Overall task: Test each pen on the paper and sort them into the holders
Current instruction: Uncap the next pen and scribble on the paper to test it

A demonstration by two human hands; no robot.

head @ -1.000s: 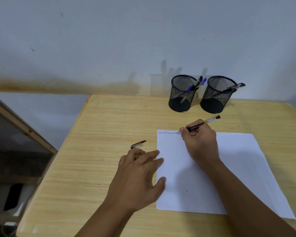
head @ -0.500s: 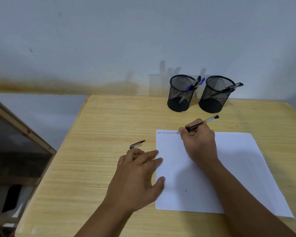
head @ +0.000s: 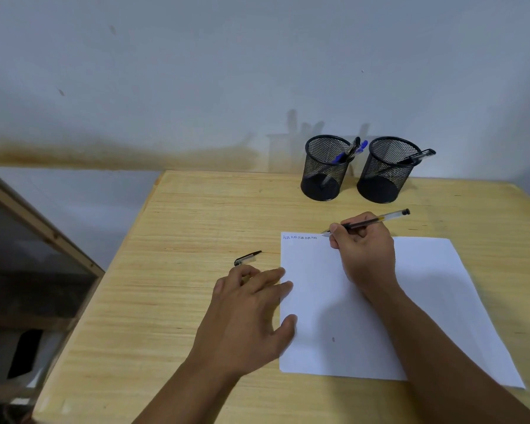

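Observation:
A white sheet of paper lies on the wooden table, with a short row of blue scribbles along its top left edge. My right hand grips a clear pen with its tip at the paper's top edge, just right of the scribbles. My left hand rests flat on the table, fingers spread, its fingertips and thumb touching the paper's left edge. A black pen cap lies just beyond those fingers. Two black mesh holders stand at the back: the left holder has several pens, the right holder one pen.
A wall runs close behind the holders. The table's left edge drops off next to a wooden-framed dark panel at the far left.
The pen tip has shifted very slightly along the paper's top edge. The left hand has stayed where it was.

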